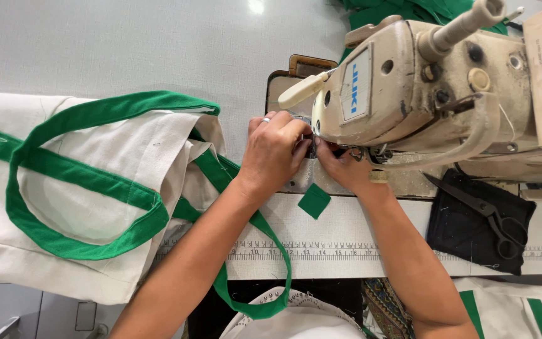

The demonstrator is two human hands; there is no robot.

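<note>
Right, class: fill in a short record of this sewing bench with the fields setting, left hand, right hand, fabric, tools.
setting: white sewing table with a cream industrial sewing machine
left hand: left hand, ring on one finger, fingertips at the needle area
right hand: right hand under the machine head, meeting the left
fabric: cream tote bag with green handles lying at left; small green fabric square near the hands
tools: black scissors on a dark cloth; measuring tape along the table edge
</note>
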